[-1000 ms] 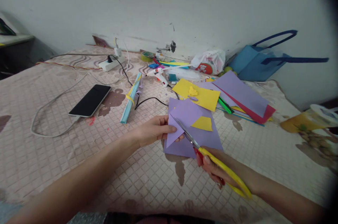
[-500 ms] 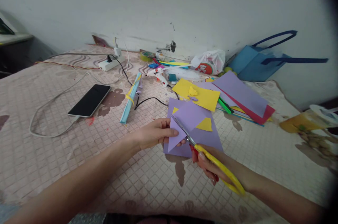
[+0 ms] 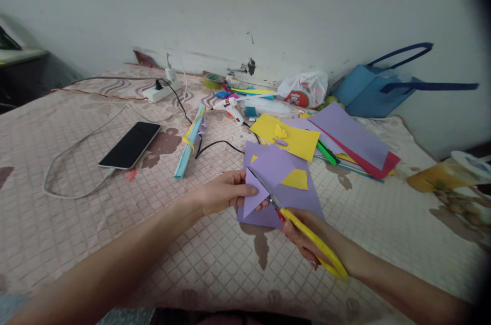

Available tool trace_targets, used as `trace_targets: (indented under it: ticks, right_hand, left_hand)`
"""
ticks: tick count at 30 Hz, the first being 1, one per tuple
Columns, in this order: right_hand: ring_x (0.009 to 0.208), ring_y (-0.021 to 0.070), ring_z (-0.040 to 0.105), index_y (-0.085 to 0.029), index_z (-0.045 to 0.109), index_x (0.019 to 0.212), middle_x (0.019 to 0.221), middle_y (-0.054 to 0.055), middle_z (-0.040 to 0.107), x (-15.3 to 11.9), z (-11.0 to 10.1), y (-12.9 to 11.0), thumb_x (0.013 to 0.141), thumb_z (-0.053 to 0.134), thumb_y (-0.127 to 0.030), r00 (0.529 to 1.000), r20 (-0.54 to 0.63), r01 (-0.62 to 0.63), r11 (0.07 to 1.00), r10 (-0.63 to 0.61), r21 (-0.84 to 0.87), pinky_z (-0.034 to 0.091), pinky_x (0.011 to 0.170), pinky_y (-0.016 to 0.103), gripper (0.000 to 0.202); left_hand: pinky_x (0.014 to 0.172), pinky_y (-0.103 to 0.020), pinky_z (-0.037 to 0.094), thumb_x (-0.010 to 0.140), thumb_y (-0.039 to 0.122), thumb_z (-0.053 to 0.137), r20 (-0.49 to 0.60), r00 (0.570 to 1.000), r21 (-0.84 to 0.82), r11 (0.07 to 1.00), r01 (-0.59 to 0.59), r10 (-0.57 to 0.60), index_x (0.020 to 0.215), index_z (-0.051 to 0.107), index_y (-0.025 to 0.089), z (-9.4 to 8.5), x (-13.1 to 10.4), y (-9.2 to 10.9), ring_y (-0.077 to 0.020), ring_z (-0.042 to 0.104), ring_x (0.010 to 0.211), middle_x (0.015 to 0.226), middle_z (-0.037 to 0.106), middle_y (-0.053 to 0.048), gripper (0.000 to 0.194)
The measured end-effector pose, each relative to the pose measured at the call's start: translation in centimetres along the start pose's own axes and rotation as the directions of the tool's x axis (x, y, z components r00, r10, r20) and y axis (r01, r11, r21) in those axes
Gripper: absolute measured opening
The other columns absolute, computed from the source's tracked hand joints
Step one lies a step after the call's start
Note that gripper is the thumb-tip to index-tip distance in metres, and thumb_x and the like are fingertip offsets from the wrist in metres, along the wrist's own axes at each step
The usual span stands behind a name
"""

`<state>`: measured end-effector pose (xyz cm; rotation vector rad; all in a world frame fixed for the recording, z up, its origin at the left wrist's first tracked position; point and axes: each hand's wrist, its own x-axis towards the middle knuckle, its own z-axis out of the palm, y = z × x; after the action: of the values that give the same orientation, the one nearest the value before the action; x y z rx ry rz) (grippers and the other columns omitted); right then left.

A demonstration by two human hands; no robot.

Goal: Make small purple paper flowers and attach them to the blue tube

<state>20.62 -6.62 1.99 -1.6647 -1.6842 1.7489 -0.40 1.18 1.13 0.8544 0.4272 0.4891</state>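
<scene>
My left hand [image 3: 230, 191] pinches a small piece of purple paper [image 3: 256, 193] by its left edge, thumb on top. In my right hand [image 3: 307, 238] is a pair of scissors [image 3: 314, 238] with yellow and red handles, its blades lying diagonally across the held paper. Under both hands lies a larger purple sheet [image 3: 303, 207]. A yellow scrap [image 3: 296, 180] rests on that sheet, just right of the blades. Beyond it is a yellow sheet [image 3: 303, 143] with small yellow and purple scraps on top.
A phone [image 3: 130, 145] on a cable and a rolled light-blue paper strip [image 3: 187, 146] lie to the left. Behind are a white glue gun [image 3: 232, 110] and a power strip [image 3: 163, 91]. A green cutter [image 3: 327, 152], stacked paper [image 3: 349, 136] and a drink cup [image 3: 445, 174] sit right.
The yellow and red scissor handles have come closer together, and my right hand has shifted slightly. My left hand holds the purple paper in nearly the same place.
</scene>
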Motion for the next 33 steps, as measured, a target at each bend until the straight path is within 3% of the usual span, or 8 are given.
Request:
trace_targets:
  ticks: [5, 16, 25, 33]
  right_hand:
    - [0.031, 0.0013, 0.029, -0.021, 0.037, 0.072, 0.05, -0.011, 0.032, -0.2, 0.1, -0.5, 0.076, 0.051, -0.06, 1.0, -0.015, -0.014, 1.0, 0.014, 0.015, 0.034, 0.03, 0.015, 0.042]
    - [0.031, 0.0022, 0.03, -0.021, 0.035, 0.071, 0.051, -0.01, 0.034, 0.0, -0.1, -0.5, 0.077, 0.041, -0.07, 0.997, -0.027, 0.071, 0.994, -0.074, -0.083, 0.031, 0.03, 0.016, 0.05]
    - [0.034, 0.0022, 0.03, -0.02, 0.038, 0.074, 0.055, -0.008, 0.036, 0.3, -0.5, 0.0, 0.08, 0.039, -0.068, 0.993, -0.007, 0.113, 0.989, -0.114, -0.094, 0.031, 0.032, 0.016, 0.048]
    - [0.03, 0.0009, 0.028, -0.021, 0.035, 0.07, 0.052, -0.011, 0.032, 0.4, -0.3, -0.3, 0.073, 0.043, -0.072, 0.998, -0.02, 0.057, 0.996, -0.058, -0.063, 0.027, 0.029, 0.016, 0.052]
  left_hand:
    - [0.07, -0.024, 0.049, 0.078, 0.016, 0.063, 0.015, 1.0, 0.003, 1.0, -0.002, 0.002, 0.091, 0.059, 0.01, -0.1, 0.0, -0.1, -0.0128, 0.064, 0.072, 0.084, 0.069, -0.01, 0.015]
    - [0.07, -0.023, 0.05, 0.078, 0.016, 0.063, 0.001, 0.999, 0.003, 0.999, 0.038, -0.038, 0.092, 0.061, 0.009, -0.5, 0.1, -0.1, -0.0123, 0.065, 0.072, 0.086, 0.069, -0.01, 0.016]
    - [0.07, -0.022, 0.051, 0.08, 0.016, 0.063, 0.075, 0.996, -0.02, 0.999, 0.042, -0.04, 0.096, 0.062, 0.009, -1.3, 0.2, -0.2, -0.013, 0.066, 0.074, 0.089, 0.069, -0.011, 0.018]
    - [0.071, -0.022, 0.053, 0.08, 0.014, 0.062, 0.07, 0.997, -0.041, 0.998, 0.047, -0.044, 0.097, 0.061, 0.009, -1.4, 0.1, -0.1, -0.0131, 0.068, 0.075, 0.088, 0.07, -0.012, 0.017]
